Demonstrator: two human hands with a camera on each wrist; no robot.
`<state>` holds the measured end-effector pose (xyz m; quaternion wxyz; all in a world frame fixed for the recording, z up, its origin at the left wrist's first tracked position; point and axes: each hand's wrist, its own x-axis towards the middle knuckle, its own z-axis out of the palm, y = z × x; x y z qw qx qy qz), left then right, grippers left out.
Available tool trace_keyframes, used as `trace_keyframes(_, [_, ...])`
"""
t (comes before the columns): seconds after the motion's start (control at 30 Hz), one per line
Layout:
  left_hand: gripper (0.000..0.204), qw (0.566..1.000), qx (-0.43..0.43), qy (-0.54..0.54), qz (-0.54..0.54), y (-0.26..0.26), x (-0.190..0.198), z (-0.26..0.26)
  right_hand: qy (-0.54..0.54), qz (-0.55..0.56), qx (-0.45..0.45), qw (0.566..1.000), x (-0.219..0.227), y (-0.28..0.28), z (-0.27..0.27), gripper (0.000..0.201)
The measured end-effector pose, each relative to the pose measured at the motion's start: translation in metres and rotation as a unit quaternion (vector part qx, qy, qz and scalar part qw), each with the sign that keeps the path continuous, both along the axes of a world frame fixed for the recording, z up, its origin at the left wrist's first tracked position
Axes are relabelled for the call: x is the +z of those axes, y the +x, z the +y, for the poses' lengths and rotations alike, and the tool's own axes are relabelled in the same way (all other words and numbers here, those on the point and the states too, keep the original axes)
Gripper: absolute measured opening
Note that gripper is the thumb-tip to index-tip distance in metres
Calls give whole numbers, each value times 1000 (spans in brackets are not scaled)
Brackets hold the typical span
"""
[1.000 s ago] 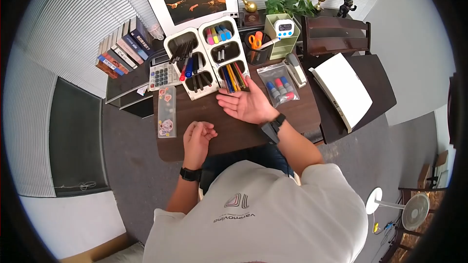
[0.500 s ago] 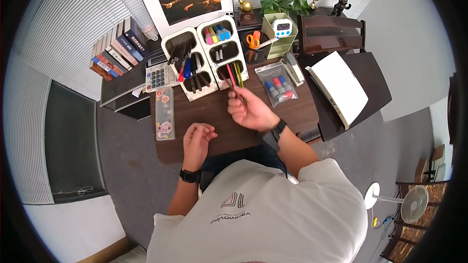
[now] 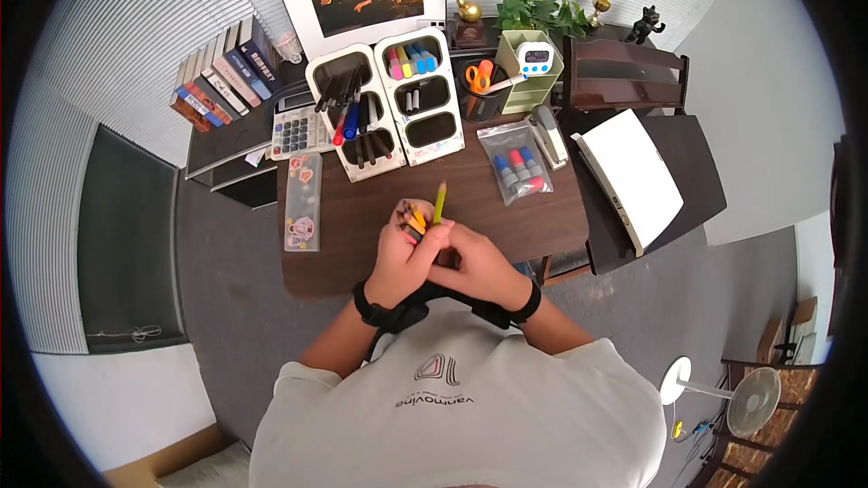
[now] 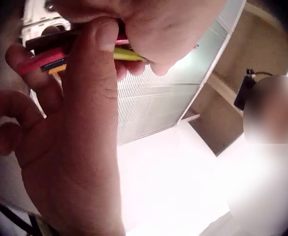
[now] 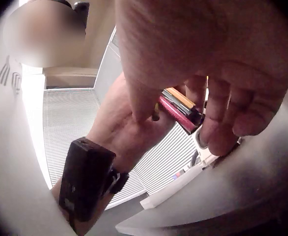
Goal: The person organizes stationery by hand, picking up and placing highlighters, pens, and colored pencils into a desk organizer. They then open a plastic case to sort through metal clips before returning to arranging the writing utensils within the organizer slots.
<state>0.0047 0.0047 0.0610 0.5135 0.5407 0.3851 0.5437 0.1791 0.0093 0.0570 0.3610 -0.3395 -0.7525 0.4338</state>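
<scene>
A bunch of colored pencils [image 3: 416,220] is gathered between the two hands, over the front of the desk. My left hand [image 3: 395,269] grips them, its thumb lying across the bundle in the left wrist view. One yellow-green pencil [image 3: 440,202] stands up above the others beside the left thumb. The right hand [image 3: 479,262] meets the left from the side, with thumb and fingers curled around the pencils' near ends. Pink, dark and orange pencils [image 4: 41,63] stick out past the left fingers. From the right wrist, a red pencil [image 5: 177,114] shows; part of the bundle is hidden by the hands.
A white two-column organizer [image 3: 387,131] with pens and highlighters stands at the desk's back. Left of it are a calculator [image 3: 296,134] and a clear sticker-covered case [image 3: 304,208]. A bag of markers [image 3: 517,167], a stapler [image 3: 548,137] and a mesh cup [image 3: 479,104] lie to the right.
The right hand has taken the pencils from the organizer's lower right compartment and drawn them back toward the body. The left hand has moved right and gripped them.
</scene>
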Motion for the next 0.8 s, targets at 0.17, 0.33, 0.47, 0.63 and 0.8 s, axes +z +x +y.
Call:
trace_keyframes(0.17, [18, 981, 121, 147, 26, 2, -9, 14, -10, 27, -31, 999, -14, 3, 23, 32])
trace_keyframes(0.33, [10, 982, 114, 131, 71, 2, -49, 10, -25, 51, -69, 996, -24, 3, 24, 18])
trace_keyframes(0.47, [6, 990, 104, 52, 75, 4, -54, 15, -8, 44, -79, 996, -24, 1, 21, 14])
trace_keyframes(0.63, [18, 991, 91, -91, -32, -13, -40, 11, 59, 15, -70, 996, -29, 1, 19, 10])
trace_keyframes(0.8, [38, 931, -21, -276, -236, -31, -42, 1, 83, -10, -42, 996, -27, 3, 16, 14])
